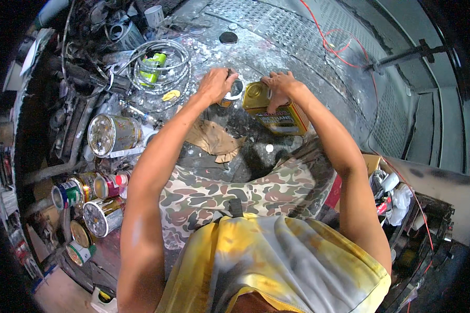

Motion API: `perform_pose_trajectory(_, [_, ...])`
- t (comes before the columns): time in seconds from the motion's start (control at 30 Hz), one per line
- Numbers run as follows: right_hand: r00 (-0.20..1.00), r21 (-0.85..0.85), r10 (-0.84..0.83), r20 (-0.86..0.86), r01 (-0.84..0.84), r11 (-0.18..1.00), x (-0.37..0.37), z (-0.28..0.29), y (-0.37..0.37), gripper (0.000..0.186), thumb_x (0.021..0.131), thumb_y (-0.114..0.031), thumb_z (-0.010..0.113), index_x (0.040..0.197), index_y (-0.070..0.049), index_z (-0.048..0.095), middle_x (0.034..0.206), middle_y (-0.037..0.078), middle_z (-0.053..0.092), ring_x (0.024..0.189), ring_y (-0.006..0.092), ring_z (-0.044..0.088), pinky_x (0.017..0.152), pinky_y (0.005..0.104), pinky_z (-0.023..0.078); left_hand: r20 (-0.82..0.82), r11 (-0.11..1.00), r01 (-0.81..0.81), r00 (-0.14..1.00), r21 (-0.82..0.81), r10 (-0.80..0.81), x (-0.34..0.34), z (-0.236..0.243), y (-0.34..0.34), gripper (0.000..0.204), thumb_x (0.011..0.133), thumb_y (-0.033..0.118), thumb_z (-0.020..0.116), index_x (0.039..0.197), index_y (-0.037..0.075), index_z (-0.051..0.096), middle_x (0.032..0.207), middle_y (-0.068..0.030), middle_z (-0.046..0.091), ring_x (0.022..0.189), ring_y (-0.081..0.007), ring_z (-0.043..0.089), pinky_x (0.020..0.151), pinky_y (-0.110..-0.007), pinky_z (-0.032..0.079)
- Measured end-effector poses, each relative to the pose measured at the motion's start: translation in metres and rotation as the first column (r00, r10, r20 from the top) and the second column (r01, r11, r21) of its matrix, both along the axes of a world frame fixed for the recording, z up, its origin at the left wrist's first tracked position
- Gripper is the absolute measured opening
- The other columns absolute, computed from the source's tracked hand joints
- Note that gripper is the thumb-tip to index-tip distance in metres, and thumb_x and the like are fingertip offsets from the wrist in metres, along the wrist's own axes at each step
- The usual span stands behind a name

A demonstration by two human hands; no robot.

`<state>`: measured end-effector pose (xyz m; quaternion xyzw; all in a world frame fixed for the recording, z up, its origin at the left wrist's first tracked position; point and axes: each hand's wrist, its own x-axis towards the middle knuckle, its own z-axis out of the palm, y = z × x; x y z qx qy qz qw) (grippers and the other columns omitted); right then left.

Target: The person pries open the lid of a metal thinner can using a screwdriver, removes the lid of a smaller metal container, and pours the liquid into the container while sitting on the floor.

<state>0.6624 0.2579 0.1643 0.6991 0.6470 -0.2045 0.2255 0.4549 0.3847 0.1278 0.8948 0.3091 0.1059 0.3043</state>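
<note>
My left hand [215, 86] is closed at the rim of a small open can [238, 93] with a pale inner wall. Part of that can is behind my fingers, along with a small dark thing near my thumb that I cannot make out. Just to the right, my right hand [283, 89] grips the top of a rectangular yellow metal tin [289, 125] with a dark printed label. The tin leans, and its round cap [255, 91] faces up beside my fingers. Both cans are close together over the stained floor, between my camouflage-clad knees.
A crumpled brown paper [214, 140] lies nearer me. A coiled hose [180, 65] surrounds a green can [153, 68] at left. Several paint cans [111, 134] stand along the left side. A dark round disc [228, 37] lies ahead; a red cord [344, 51] runs at right.
</note>
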Motion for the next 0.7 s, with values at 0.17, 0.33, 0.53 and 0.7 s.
perform_pose_trajectory(0.17, [1.000,0.029,-0.020,-0.004,0.020,0.999,0.000,0.000,-0.005,0.116,0.048,-0.051,0.092,0.147,-0.013,0.047,0.137,0.015,0.056,0.132,0.0349,0.051,0.107,0.0539,0.041,0.016,0.994,0.027,0.999,0.102,-0.029,0.003,0.005,-0.001,0.037,0.100,0.035,0.056,0.101,0.001,0.070,0.093,-0.0284,0.069,0.093,-0.0486,0.066,0.080,-0.055,0.052])
perform_pose_trajectory(0.33, [1.000,0.018,-0.018,-0.008,0.018,1.000,-0.005,0.003,-0.001,0.116,0.047,-0.051,0.091,0.147,-0.013,0.047,0.136,0.015,0.056,0.131,0.0352,0.052,0.107,0.0539,0.041,0.039,0.998,0.002,0.999,0.060,-0.005,-0.001,-0.005,0.002,0.038,0.101,0.035,0.056,0.101,0.000,0.070,0.095,-0.0283,0.069,0.092,-0.0483,0.066,0.080,-0.055,0.052])
perform_pose_trajectory(0.53, [1.000,0.072,-0.001,-0.012,0.002,0.997,-0.004,0.003,-0.006,0.114,0.048,-0.052,0.091,0.145,-0.013,0.048,0.137,0.015,0.055,0.131,0.0355,0.052,0.106,0.0539,0.041,-0.067,0.994,0.005,0.998,0.111,0.002,0.000,0.004,0.003,0.037,0.101,0.035,0.055,0.104,0.001,0.070,0.098,-0.0262,0.070,0.092,-0.0475,0.067,0.081,-0.055,0.052])
perform_pose_trajectory(0.7, [1.000,0.044,-0.009,0.001,0.009,0.999,-0.002,0.001,-0.005,0.116,0.047,-0.053,0.092,0.146,-0.013,0.046,0.138,0.015,0.055,0.132,0.0354,0.051,0.106,0.0540,0.041,0.133,0.989,0.034,0.990,0.142,-0.053,-0.002,0.000,-0.002,0.039,0.101,0.038,0.057,0.110,0.002,0.071,0.094,-0.0278,0.070,0.093,-0.0471,0.066,0.081,-0.054,0.052])
